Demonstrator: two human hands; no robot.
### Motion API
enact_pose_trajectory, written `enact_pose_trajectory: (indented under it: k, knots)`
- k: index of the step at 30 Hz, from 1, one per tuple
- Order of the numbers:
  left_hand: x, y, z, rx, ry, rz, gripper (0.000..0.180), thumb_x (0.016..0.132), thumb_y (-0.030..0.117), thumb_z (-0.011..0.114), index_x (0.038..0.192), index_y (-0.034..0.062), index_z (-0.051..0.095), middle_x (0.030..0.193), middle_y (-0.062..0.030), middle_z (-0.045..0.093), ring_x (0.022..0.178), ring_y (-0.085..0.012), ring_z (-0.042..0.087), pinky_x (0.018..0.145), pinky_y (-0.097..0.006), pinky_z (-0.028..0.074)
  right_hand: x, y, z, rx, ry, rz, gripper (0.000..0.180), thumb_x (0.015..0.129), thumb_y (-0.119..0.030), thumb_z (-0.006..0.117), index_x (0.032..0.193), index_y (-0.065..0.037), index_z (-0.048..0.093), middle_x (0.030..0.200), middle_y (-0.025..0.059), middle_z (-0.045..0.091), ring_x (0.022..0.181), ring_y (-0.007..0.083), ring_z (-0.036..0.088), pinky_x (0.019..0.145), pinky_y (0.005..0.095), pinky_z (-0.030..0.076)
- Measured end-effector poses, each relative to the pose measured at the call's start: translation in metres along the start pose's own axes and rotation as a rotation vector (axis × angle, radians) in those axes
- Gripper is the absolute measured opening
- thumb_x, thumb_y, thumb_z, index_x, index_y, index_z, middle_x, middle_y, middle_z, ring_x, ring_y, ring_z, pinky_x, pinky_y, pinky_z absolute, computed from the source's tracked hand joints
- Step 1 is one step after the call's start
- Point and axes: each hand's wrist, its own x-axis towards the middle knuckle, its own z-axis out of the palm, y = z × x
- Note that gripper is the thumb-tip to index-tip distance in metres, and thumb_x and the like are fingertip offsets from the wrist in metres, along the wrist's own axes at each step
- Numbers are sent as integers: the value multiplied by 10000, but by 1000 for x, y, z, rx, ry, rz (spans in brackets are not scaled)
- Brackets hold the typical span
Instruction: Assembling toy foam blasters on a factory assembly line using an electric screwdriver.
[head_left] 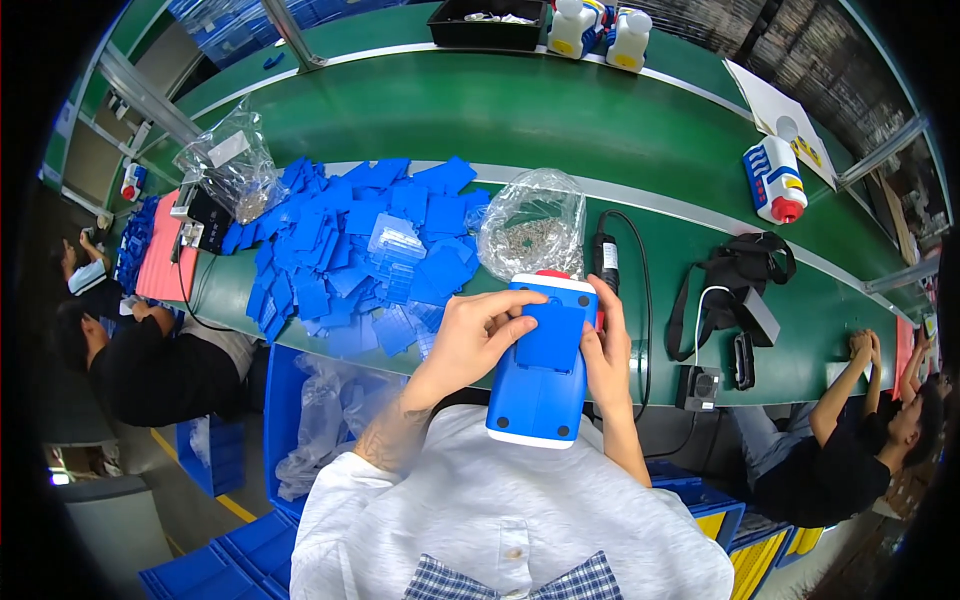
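Two fingertips of the L hand, thumb & index, rest near each other on the far part of the blue cover; can't tell if they press or just touch. R hand has its fingers wrapped on the right side of the blue case, thumb on its back, held up at the bench's near edge. Cover looks approx. flush w/ the case, so fitting seems mostly done; whether it's fully seated, can't tell. Still to go, prob. lots, judging by the pile of loose blue panels on the left. Far side: clear bag, small bits inside blurred by glare. Corded tool right of it, near end hidden behind R hand. Case's front faces away, unseen; red cap only partly shows.
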Motion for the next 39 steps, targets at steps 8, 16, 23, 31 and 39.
enact_pose_trajectory:
  k: [8, 16, 23, 31, 39]
  knots:
    - [-1, -12, 7, -252, 44, -89, 181, 782, 71, 597, 959, 36, 618, 637, -4, 566, 493, -11, 440, 423, -181, 357, 3, 1, 1, 30, -4, 2, 430, 817, -154, 494, 1215, -27, 395, 1140, 141, 486, 969, 205, 511, 817, 300, 404]
    - [-2, -13, 8, -240, 43, -142, 196, 784, 82, 601, 975, 43, 617, 629, 2, 551, 502, -15, 426, 450, -171, 354, 4, 3, 1, 48, -15, 15, 437, 838, -225, 486, 1220, -34, 391, 1129, 134, 492, 970, 194, 506, 813, 303, 405]
    - [-3, -5, 6, 95, 115, 104, 228, 710, 112, 663, 938, 120, 655, 878, -60, 504, 725, -120, 458, 630, -244, 407, 4, 0, 0, 78, -18, 27, 453, 843, -247, 495, 1229, -37, 382, 1146, 131, 476, 966, 186, 495, 813, 295, 399]
    - [0, -25, 15, -102, 74, -28, 492, 684, 136, 688, 1137, 124, 495, 1108, -87, 446, 1063, -213, 427, 888, -367, 375, 9, -3, 1, 140, -43, 200, 416, 827, -220, 522, 1193, -61, 404, 1109, 114, 469, 976, 191, 471, 824, 291, 391]
    - [3, -43, 25, -438, 9, -141, 556, 740, 191, 644, 1220, 104, 379, 1194, -88, 439, 1129, -223, 407, 930, -405, 341, 11, -9, 2, 300, -29, 341, 364, 815, -174, 522, 1151, -73, 423, 1058, 77, 474, 944, 168, 468, 819, 282, 387]
